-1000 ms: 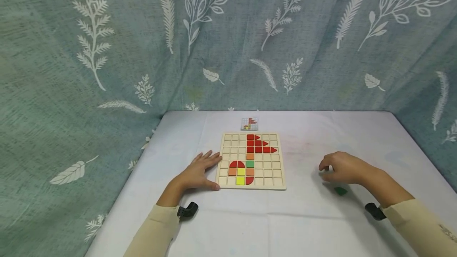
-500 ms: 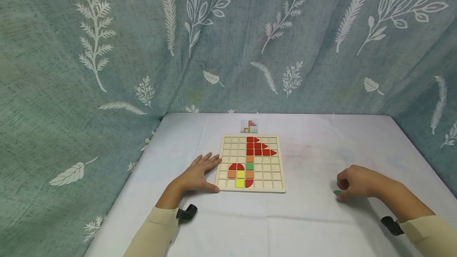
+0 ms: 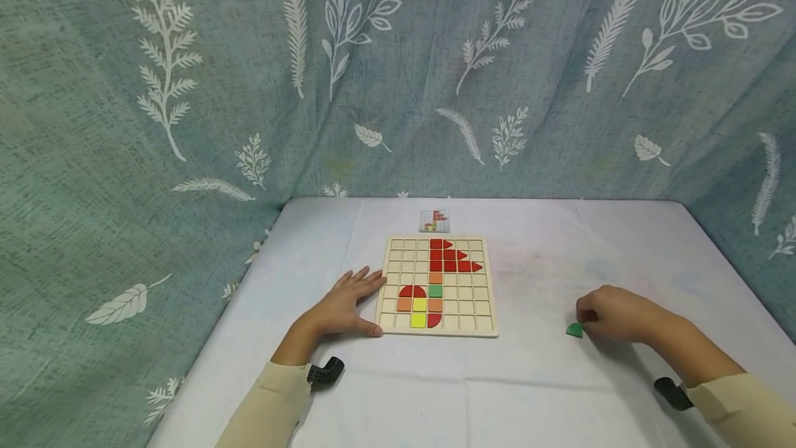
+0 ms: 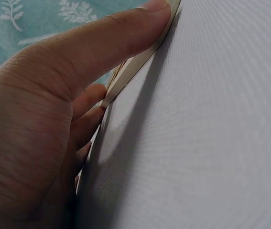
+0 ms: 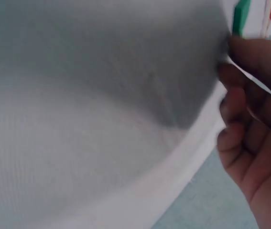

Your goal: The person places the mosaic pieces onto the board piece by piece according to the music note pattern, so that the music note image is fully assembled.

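Observation:
A wooden grid board (image 3: 475,299) lies mid-table with red, orange, yellow and green flat pieces set in its squares. My left hand (image 3: 345,303) rests against the board's left edge, fingers spread; in the left wrist view its thumb (image 4: 116,36) touches the board's rim (image 4: 135,69). To the right of the board, my right hand (image 3: 618,313) pinches a green quarter-circle piece (image 3: 574,330) at its fingertips. The right wrist view shows that green piece (image 5: 241,18) jutting past thumb and forefinger, the other fingers curled; part of it is hidden.
A small pattern card (image 3: 434,220) with a coloured grid picture lies just behind the board. White cloth covers the table (image 3: 528,393). A green leaf-patterned curtain (image 3: 398,88) hangs behind and at both sides.
My right hand went right and down to the green piece on the table, took hold of it, and has moved slightly left with it. The left hand stays at the board.

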`<state>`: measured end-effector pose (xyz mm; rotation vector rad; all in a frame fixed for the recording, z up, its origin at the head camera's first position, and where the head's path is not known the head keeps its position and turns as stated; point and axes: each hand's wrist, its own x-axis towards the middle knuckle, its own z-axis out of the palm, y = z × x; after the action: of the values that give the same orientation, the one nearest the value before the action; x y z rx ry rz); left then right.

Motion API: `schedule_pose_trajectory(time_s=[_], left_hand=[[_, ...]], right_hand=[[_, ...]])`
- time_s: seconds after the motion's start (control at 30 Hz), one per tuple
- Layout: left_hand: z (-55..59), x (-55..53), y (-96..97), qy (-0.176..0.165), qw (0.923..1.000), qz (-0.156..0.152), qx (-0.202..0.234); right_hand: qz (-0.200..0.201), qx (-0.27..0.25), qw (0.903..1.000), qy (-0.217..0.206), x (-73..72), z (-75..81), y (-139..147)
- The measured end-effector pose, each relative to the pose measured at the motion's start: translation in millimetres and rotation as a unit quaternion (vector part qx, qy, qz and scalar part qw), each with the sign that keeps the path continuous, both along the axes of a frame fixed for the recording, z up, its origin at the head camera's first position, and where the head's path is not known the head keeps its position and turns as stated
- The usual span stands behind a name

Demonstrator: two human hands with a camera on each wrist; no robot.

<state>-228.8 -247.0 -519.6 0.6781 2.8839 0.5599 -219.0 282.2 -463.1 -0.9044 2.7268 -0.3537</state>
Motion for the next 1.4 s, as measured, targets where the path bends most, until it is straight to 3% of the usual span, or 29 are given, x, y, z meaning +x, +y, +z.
schedule_pose_trajectory(time_s=[0.1,0.17,0.4,1.03,1.4], left_hand=[[1.3,0.2,0.9,0.001,1.0000,0.000,0.002],[2.2,0.1,1.6,0.001,1.0000,0.000,0.003],[1.2,-0.5,0.3,0.005,1.0000,0.001,0.003],[1.0,1.4,1.0,-0.001,1.0000,0.005,0.002],[2.7,1.9,1.2,-0.001,1.0000,0.003,0.000]], right_hand=[[0.011,-0.008,0.9985,0.052,-2.6,-2.1,-2],[0.013,-0.013,0.9979,0.063,-3.1,-2.1,-2],[0.026,-0.032,0.9990,0.019,1.0,-1.9,-10],[-0.002,-0.020,0.9998,0.008,5.2,-3.1,-24],[0.022,-0.047,0.9986,-0.007,3.3,-1.9,-27]])
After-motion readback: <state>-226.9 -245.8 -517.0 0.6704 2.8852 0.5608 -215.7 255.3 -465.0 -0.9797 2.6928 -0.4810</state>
